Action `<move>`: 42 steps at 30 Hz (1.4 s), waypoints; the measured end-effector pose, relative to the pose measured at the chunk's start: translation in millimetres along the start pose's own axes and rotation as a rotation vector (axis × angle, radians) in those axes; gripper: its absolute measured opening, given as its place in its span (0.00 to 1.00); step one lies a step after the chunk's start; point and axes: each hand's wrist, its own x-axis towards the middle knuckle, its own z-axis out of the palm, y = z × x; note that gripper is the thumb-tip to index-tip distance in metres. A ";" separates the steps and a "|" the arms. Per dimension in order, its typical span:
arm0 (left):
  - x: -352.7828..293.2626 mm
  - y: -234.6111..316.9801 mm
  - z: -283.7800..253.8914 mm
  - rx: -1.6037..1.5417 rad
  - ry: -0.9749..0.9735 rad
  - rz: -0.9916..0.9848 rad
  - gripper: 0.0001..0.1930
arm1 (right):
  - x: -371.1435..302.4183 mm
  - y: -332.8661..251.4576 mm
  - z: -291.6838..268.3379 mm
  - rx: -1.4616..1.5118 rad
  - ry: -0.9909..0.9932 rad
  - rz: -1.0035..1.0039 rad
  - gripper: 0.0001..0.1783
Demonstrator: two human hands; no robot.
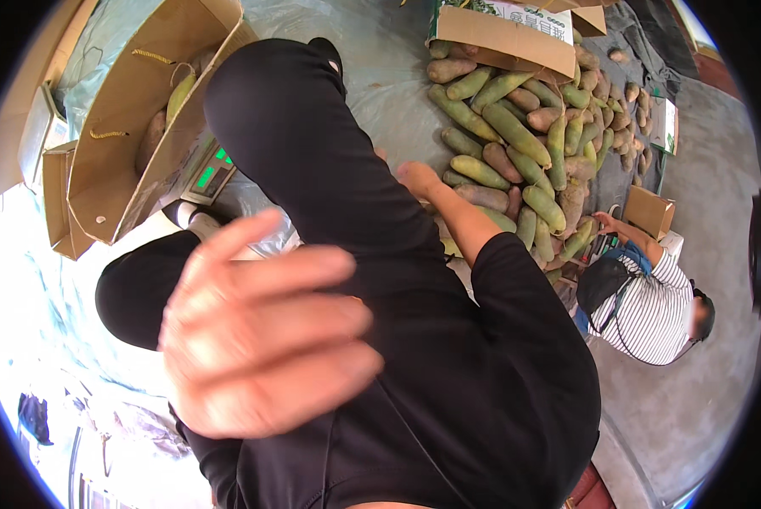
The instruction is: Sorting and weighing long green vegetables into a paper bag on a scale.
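Observation:
Close in front of me, my left hand (266, 331) is raised and smeared by motion. Its fingers are apart, with nothing visible in them. My right hand (419, 180) reaches down beside my knee, at the left edge of a heap of long green radishes (516, 136). Its fingertips are partly hidden behind my black trouser leg, and I see no radish in it. Some radishes in the heap look reddish-brown, as if coated in soil. On the left, an open cardboard box (113, 161) with yellow cord handles holds a green radish (179, 97) and a brownish one (150, 142).
A scale with a lit green display (207, 176) is beside the box. Another open carton (503, 38) stands at the heap's far edge. To the right, a person in a striped shirt (643, 314) reaches toward the heap, near a small carton (649, 212). Plastic sheeting (380, 76) covers the floor ahead.

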 end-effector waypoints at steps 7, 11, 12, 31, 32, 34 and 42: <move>12.7 22.7 40.0 -0.198 0.081 0.046 0.04 | -41.3 31.2 -4.7 -0.229 0.064 0.213 0.21; 10.4 29.5 48.0 -0.184 0.054 -0.060 0.04 | -64.8 29.3 -13.4 -0.403 -0.121 0.394 0.26; 9.1 30.4 48.6 -0.177 0.051 -0.089 0.05 | -66.3 28.3 -11.1 -0.441 -0.120 0.392 0.28; 13.3 52.5 23.0 -0.078 -0.021 -0.400 0.06 | -41.7 91.5 -2.3 0.033 0.290 -0.030 0.15; 13.1 53.9 22.3 -0.073 -0.021 -0.418 0.06 | -30.3 81.0 -16.3 0.062 0.398 -0.132 0.15; 13.5 55.5 20.7 -0.064 -0.023 -0.453 0.06 | -24.1 53.1 -43.2 0.089 0.504 -0.242 0.15; 3.0 14.7 67.2 0.115 0.906 0.338 0.13 | -21.5 -82.7 -170.1 0.755 0.610 -0.450 0.13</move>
